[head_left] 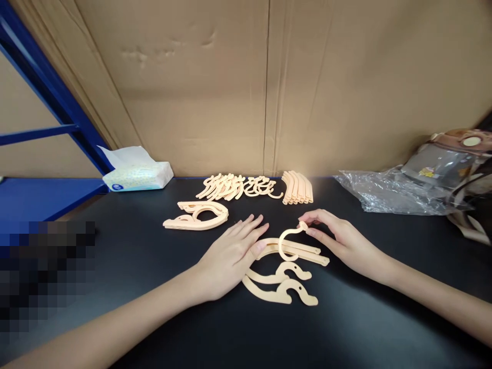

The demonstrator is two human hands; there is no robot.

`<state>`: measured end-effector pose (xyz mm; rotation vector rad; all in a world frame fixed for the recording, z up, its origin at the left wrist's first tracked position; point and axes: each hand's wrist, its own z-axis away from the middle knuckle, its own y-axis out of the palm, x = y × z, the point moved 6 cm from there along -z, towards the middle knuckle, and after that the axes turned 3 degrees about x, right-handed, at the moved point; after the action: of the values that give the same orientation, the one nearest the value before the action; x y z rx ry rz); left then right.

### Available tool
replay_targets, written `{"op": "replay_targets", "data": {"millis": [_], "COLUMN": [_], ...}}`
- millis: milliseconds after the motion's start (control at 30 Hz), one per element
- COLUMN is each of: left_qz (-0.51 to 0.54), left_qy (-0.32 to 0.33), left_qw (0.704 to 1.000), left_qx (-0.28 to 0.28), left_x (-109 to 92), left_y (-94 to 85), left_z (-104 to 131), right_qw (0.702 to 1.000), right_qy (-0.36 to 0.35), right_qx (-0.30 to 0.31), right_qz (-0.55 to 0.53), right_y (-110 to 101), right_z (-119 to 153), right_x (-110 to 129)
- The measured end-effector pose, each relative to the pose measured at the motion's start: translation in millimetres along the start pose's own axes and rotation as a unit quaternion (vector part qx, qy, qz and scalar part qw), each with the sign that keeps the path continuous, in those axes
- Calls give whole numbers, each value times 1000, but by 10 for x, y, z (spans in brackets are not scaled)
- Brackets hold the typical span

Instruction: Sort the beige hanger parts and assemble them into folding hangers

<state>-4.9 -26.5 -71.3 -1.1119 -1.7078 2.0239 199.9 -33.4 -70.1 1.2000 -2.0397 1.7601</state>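
Observation:
My right hand (346,246) pinches a cream plastic hanger hook (283,240) by its round end between thumb and fingers. The hook's curve hangs over a pair of straight hanger arms (309,251). My left hand (226,259) lies flat with fingers stretched, its thumb over the ends of these arms. Two wavy hanger arms (269,294) fan out nearer to me, their left ends partly hidden by the left hand. Beyond that hand rest folded hangers (207,224), stacked on the black table.
Along the back lie a pile of wavy arms (223,187), several loose hooks (258,186) and a row of straight arms (298,187). A tissue pack (140,177) stands back left. Clear plastic wrap (384,192) and a transparent bottle (438,161) are at right, before a cardboard wall (200,102).

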Motion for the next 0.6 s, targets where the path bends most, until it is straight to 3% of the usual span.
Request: {"op": "replay_targets", "data": {"millis": [300, 600], "left_qz": [17, 27], "left_qy": [-7, -21], "left_qw": [1000, 999], "left_qx": [23, 26], "left_x": [30, -5], "left_y": [47, -6], "left_z": [17, 7], "right_qw": [999, 998], "right_qy": [14, -25], "right_qx": [-9, 31], "right_qz": [-30, 54], "right_y": [-22, -84], "right_z": [11, -29], "right_x": [-5, 60]}}
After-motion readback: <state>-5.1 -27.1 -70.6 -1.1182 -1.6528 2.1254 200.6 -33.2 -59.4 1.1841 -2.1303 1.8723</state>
